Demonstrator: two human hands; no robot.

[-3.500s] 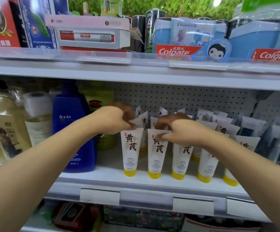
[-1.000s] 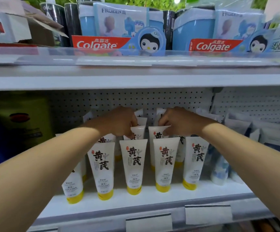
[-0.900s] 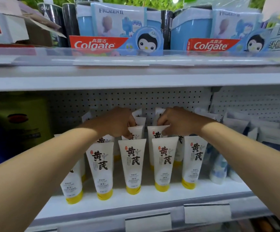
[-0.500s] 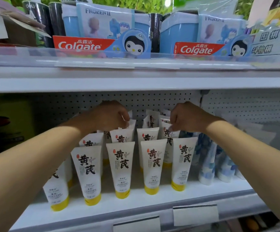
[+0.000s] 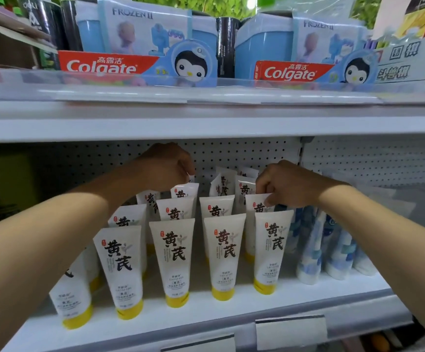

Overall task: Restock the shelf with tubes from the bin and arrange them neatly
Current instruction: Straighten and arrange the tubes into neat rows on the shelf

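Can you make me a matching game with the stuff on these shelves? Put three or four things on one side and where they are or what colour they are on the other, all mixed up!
Things:
1. Colgate boxes
2. blue and white tubes
3. right hand
4. caps of the white tubes

Matches:
A. yellow
B. on the upper shelf
C. pinching the top of a white tube in the second row
D. standing to the right of the white tubes

Pairs: 1-B, 2-D, 3-C, 4-A
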